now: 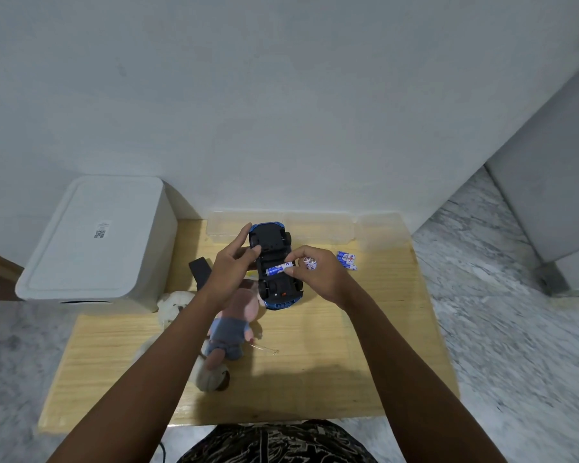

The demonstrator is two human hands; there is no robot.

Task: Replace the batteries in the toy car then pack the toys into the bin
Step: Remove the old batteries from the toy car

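A blue toy car (pixel 274 265) lies upside down at the back of the wooden table (pixel 331 345), its black underside up. My left hand (pixel 234 262) grips the car's left side. My right hand (pixel 318 272) pinches a blue-and-white battery (pixel 279 269) lying across the open battery bay, and holds more batteries (pixel 310 263) in its curled fingers. Loose batteries (pixel 347 260) lie on the table to the right. A pink plush toy (pixel 234 322) in grey clothes lies under my left forearm.
A white lidded bin (pixel 94 242) stands at the table's left. Clear plastic boxes (pixel 315 228) line the back edge. A black object (pixel 199 270) sits by the bin. Other plush toys (pixel 174 305) lie at the left. A thin tool (pixel 264 349) rests mid-table.
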